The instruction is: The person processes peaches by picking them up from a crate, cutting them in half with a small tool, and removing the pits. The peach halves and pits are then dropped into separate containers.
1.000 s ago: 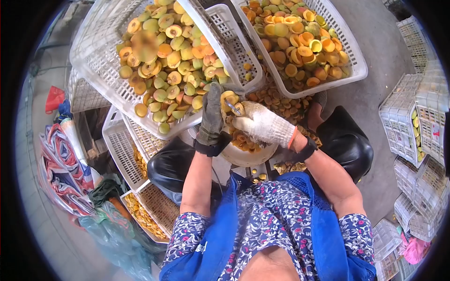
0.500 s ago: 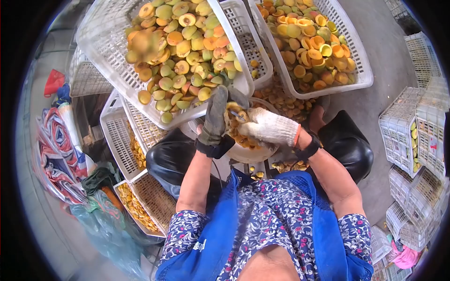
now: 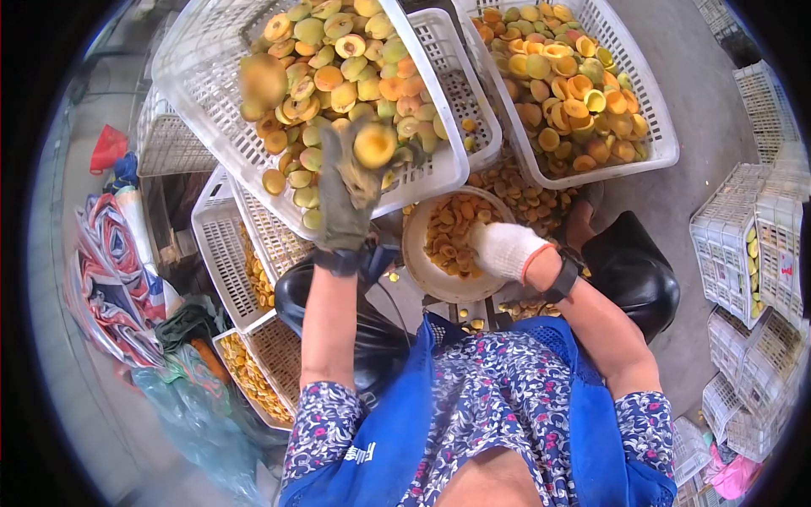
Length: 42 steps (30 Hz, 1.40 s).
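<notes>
My left hand, in a dark grey-green glove, is over the near edge of a tilted white crate of halved fruit that look like apricots. Between its blurred fingers is one hollowed apricot half, orange inside showing. My right hand wears a white knitted glove and is closed at the right side of a round pale basin. Its fingertips are hidden, so whatever they hold does not show. Orange-brown fruit pieces partly fill that basin, which sits between my knees.
Another white crate at the upper right holds hollowed halves. Crates of orange pieces stand at my left, by plastic bags and a striped sheet. Stacked crates line the right. More pieces lie beyond the basin.
My hands have parted. The left has moved up and left over the tilted crate with a fruit half; the right has moved down to the basin, whose contents now show more.
</notes>
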### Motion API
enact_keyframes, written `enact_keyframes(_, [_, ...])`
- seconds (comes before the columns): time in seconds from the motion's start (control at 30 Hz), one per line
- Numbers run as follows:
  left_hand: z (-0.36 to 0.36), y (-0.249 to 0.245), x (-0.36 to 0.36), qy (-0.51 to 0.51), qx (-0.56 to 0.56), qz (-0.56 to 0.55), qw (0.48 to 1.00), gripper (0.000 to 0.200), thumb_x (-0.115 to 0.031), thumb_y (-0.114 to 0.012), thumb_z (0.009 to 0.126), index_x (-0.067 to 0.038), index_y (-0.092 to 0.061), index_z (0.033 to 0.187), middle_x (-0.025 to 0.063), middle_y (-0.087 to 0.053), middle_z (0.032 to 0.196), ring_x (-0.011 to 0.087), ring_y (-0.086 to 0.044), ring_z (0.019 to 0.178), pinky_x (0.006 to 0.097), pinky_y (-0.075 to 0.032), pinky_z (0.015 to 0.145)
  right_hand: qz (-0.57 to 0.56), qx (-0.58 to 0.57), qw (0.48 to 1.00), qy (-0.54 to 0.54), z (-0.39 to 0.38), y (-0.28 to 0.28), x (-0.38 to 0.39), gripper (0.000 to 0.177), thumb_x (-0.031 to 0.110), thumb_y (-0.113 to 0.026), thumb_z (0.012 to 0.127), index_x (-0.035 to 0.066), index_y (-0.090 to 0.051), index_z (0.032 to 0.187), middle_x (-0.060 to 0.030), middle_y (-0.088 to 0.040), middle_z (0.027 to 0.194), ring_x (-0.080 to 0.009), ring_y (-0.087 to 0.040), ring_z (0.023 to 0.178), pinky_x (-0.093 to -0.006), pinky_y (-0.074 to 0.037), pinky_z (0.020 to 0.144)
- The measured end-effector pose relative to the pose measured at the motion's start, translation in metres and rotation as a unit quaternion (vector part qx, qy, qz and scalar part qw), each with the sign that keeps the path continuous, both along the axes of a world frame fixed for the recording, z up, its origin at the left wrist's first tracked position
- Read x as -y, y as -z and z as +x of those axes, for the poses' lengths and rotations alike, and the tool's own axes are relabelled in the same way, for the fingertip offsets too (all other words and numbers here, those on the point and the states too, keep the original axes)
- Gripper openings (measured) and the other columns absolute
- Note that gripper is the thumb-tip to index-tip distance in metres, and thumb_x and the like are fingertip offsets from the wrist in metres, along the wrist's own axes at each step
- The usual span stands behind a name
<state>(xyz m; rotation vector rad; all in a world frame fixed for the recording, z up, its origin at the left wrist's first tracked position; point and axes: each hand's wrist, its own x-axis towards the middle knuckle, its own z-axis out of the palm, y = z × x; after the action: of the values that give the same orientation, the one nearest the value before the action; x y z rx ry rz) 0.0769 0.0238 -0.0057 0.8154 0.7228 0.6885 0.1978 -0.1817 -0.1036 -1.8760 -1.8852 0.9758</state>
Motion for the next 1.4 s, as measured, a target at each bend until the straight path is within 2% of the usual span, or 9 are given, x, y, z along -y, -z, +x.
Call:
enact_keyframes(0.07, [0.024,-0.012,-0.019,0.080,0.085,-0.017,0.993,0.041,-0.034,-0.044,0.101,-0.002,-0.053,0.125,0.0085,-0.060,0.118,0.0212,-0.060,0.100,0.0343,-0.049,0.090,-0.031,-0.038,0.997,0.054,-0.001,-0.005,-0.008,0.022,0.022,-0.055,0.084,0.004,-0.065,0.090,-0.0198,-0.067,0.077,-0.0377,-0.066,0.073,-0.0456,-0.053,0.063])
enact_keyframes(0.17, [0.026,0.033,-0.070,0.174,-0.207,0.451,0.851,0.033,-0.019,-0.048,0.098,-0.004,-0.057,0.126,0.0095,-0.065,0.114,0.0238,-0.062,0.101,0.0348,-0.048,0.092,-0.004,-0.004,0.997,0.071,0.009,-0.001,-0.010,0.024,0.024,-0.055,0.082,0.004,-0.064,0.090,-0.0200,-0.066,0.075,-0.0381,-0.065,0.070,-0.0468,-0.053,0.062])
enact_keyframes(0.27, [0.013,0.084,-0.092,0.359,-0.544,0.670,0.356,0.033,-0.008,-0.052,0.085,-0.016,-0.063,0.116,0.0105,-0.065,0.111,0.0327,-0.062,0.098,0.0418,-0.049,0.087,-0.053,-0.029,0.995,0.084,0.012,-0.008,-0.013,0.023,0.024,-0.054,0.082,0.004,-0.064,0.090,-0.0198,-0.066,0.074,-0.0384,-0.065,0.070,-0.0473,-0.053,0.062])
enact_keyframes(0.5, [-0.010,0.115,-0.117,0.256,-0.487,0.729,0.406,0.030,-0.007,-0.060,0.083,-0.010,-0.062,0.112,0.0099,-0.065,0.107,0.0288,-0.064,0.094,0.0408,-0.053,0.081,0.018,-0.023,0.996,0.089,0.016,-0.023,-0.019,0.026,0.021,-0.051,0.085,0.005,-0.067,0.098,-0.0186,-0.069,0.088,-0.0319,-0.066,0.079,-0.0425,-0.053,0.070])
enact_keyframes(0.57, [-0.001,0.079,-0.092,0.168,-0.394,0.390,0.815,0.030,-0.007,-0.063,0.086,-0.002,-0.059,0.116,0.0096,-0.065,0.107,0.0207,-0.065,0.090,0.0335,-0.054,0.076,0.121,-0.104,0.975,0.152,0.017,-0.027,-0.025,0.022,0.017,-0.052,0.086,0.004,-0.065,0.098,-0.0180,-0.067,0.089,-0.0326,-0.066,0.080,-0.0424,-0.053,0.070])
enact_keyframes(0.67, [0.002,0.042,-0.043,0.150,-0.238,0.145,0.949,0.033,-0.009,-0.062,0.091,0.003,-0.054,0.120,0.0101,-0.063,0.108,0.0157,-0.065,0.089,0.0286,-0.055,0.074,0.299,0.002,0.950,0.087,0.021,-0.020,-0.032,0.026,0.023,-0.061,0.087,0.001,-0.057,0.101,-0.0232,-0.063,0.083,-0.0414,-0.062,0.079,-0.0470,-0.050,0.069])
enact_keyframes(0.8, [0.018,0.027,0.014,0.103,-0.103,0.086,0.986,0.039,-0.007,-0.061,0.091,0.002,-0.050,0.127,0.0110,-0.063,0.109,0.0169,-0.065,0.090,0.0288,-0.057,0.076,0.248,-0.140,0.932,0.223,0.014,-0.043,-0.033,0.032,0.026,-0.061,0.090,-0.002,-0.052,0.102,-0.0258,-0.059,0.084,-0.0436,-0.058,0.082,-0.0472,-0.047,0.069])
enact_keyframes(0.93, [0.027,0.028,0.041,0.086,-0.086,0.076,0.990,0.043,-0.005,-0.060,0.091,0.003,-0.047,0.131,0.0110,-0.062,0.112,0.0169,-0.064,0.094,0.0301,-0.056,0.080,0.359,0.178,0.904,0.150,0.014,-0.026,-0.030,0.020,0.014,-0.063,0.084,0.001,-0.060,0.099,-0.0207,-0.059,0.099,-0.0362,-0.061,0.081,-0.0419,-0.050,0.065])
enact_keyframes(1.4, [0.036,0.069,0.064,0.033,-0.195,0.268,0.943,0.047,-0.007,-0.074,0.080,0.002,-0.052,0.121,0.0091,-0.062,0.110,0.0159,-0.062,0.099,0.0282,-0.051,0.086,0.305,0.191,0.915,0.181,0.012,-0.010,-0.030,0.007,0.007,-0.058,0.078,0.006,-0.057,0.085,-0.0151,-0.057,0.090,-0.0306,-0.060,0.077,-0.0383,-0.050,0.064])
